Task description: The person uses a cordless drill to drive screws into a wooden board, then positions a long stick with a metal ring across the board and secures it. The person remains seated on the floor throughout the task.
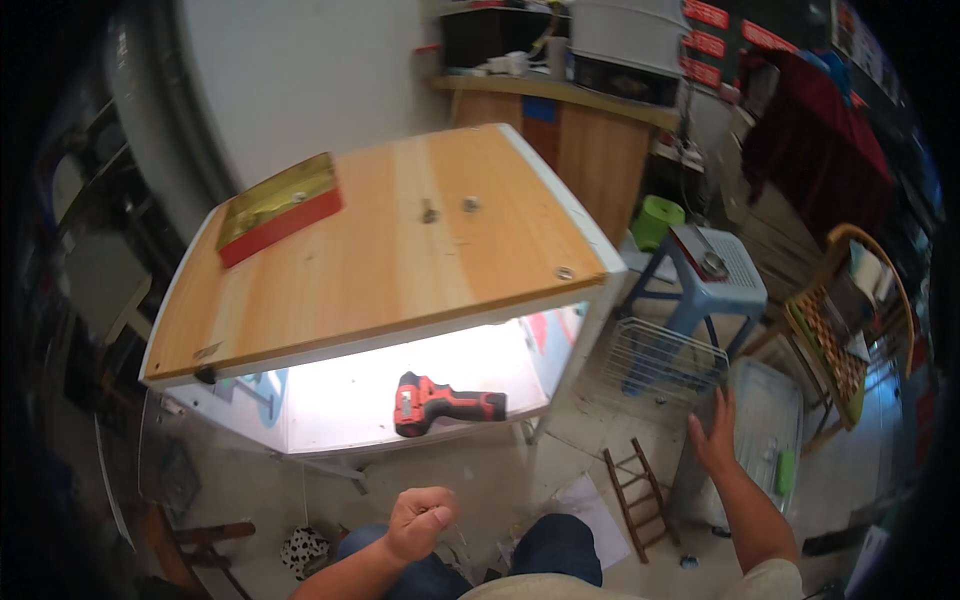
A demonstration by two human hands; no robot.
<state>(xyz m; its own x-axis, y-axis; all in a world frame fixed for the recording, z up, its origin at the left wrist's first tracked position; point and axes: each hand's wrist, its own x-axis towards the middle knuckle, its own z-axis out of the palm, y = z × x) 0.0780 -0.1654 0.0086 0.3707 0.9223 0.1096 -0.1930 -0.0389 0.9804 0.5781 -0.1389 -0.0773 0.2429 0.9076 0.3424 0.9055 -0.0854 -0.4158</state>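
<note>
My left hand (418,522) is closed in a fist above my lap, thumb pressed over the curled fingers. Whatever it may hold is hidden or too small to name. Off to the right, my right hand (713,432) is stretched out with its fingers apart, nothing in it. It is nearest to a white wire rack (665,358) and a clear plastic storage box (765,420) with a green latch. In front of me, a red and black cordless drill (440,404) lies on its side on the brightly lit white shelf under a wooden tabletop (370,280).
On the tabletop are a red tin box (280,225) and a few small metal parts (430,212). A blue-grey plastic stool (715,270) and a wooden chair (830,330) stand at the right. A small wooden ladder-like frame (640,498) lies on the floor.
</note>
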